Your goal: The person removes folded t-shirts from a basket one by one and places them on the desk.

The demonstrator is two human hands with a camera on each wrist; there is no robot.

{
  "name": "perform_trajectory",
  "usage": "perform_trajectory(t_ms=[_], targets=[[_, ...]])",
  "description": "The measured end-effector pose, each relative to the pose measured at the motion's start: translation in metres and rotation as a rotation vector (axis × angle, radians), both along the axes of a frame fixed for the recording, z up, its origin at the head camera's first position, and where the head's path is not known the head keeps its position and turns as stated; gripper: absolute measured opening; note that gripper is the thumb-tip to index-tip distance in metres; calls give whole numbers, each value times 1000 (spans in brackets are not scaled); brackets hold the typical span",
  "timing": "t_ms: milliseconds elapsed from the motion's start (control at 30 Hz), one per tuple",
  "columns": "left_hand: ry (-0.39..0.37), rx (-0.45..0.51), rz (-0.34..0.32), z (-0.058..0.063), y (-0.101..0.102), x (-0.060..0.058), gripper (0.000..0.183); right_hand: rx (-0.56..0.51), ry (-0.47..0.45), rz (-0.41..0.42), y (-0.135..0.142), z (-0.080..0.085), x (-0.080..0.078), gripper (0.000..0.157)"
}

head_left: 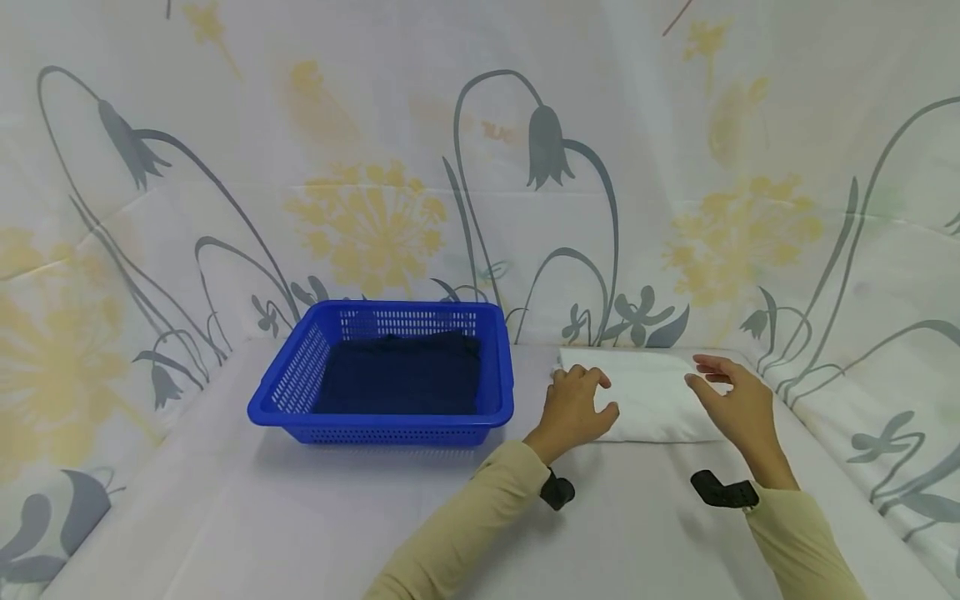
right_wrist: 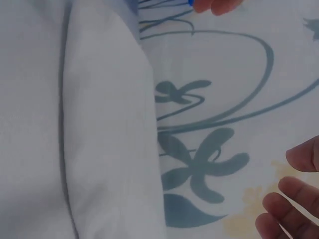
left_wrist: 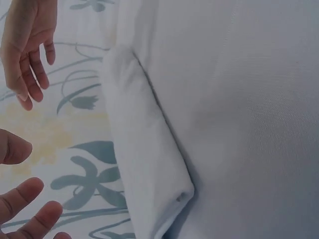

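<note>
A folded white cloth (head_left: 645,400) lies flat on the table at the right. Over its left end hovers my left hand (head_left: 573,408), fingers bent loosely with a gap between thumb and fingertips. Above the right end is my right hand (head_left: 738,408), its thumb and fingers apart. In the left wrist view the folded cloth (left_wrist: 144,149) shows its thick folded edge, and both hands appear apart from it. The right wrist view shows the cloth (right_wrist: 109,124) too, with the right hand's fingers (right_wrist: 294,209) off to its side. Neither hand holds anything.
A blue plastic basket (head_left: 300,421) with perforated sides stands left of the cloth. Inside it lies a dark navy cloth (head_left: 401,375). The white-covered table (head_left: 300,517) meets a flower-patterned curtain (head_left: 420,125) at the back and sides.
</note>
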State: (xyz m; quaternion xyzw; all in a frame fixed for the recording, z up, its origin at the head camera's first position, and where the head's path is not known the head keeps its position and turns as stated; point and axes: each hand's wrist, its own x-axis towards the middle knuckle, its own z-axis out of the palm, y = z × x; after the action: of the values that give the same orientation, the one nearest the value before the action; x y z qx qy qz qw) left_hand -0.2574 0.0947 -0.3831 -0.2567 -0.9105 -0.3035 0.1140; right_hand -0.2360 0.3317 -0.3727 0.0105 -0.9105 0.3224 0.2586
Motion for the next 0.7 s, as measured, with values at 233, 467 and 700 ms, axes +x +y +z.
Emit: perform_trajectory(t_ms=[233, 467, 700], targets=[[103, -118, -4, 4, -10, 12, 26, 20, 91, 61, -21, 11, 17, 38], [189, -156, -18, 11, -23, 23, 27, 34, 148, 139, -46, 24, 27, 41], [308, -212, -27, 28, -41, 31, 33, 76, 204, 226, -69, 34, 29, 38]])
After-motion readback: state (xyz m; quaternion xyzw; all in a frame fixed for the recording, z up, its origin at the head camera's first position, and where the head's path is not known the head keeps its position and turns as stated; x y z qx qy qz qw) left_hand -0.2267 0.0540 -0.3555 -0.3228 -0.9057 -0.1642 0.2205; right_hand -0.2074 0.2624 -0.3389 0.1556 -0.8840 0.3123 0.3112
